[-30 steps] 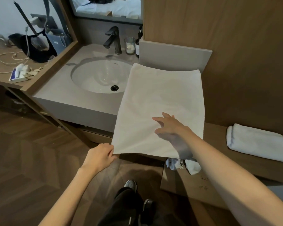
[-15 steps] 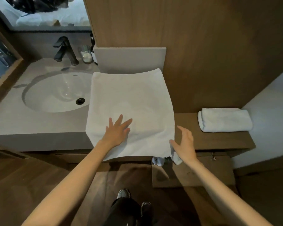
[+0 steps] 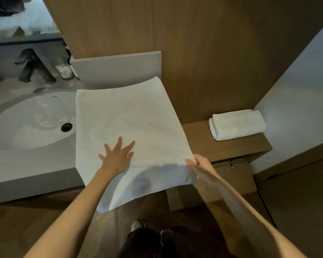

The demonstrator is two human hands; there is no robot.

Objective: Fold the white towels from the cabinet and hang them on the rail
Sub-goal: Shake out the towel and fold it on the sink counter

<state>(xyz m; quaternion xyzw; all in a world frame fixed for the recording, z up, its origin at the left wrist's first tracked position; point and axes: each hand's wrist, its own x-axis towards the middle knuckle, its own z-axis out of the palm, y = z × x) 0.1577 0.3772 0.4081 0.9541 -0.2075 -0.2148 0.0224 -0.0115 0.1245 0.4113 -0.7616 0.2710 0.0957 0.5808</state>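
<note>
Head, two towels, spread towel, folded towel, left hand, right hand

Plain white towel, white folded towel (no pattern), white basin, grey worktop, black tap, brown wood-grain wall panel

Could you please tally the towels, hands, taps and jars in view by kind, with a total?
White towels: 2, the spread towel and the folded towel
Hands: 2, the left hand and the right hand
Taps: 1, the black tap
Jars: 1, the glass jar
Total: 6
</note>
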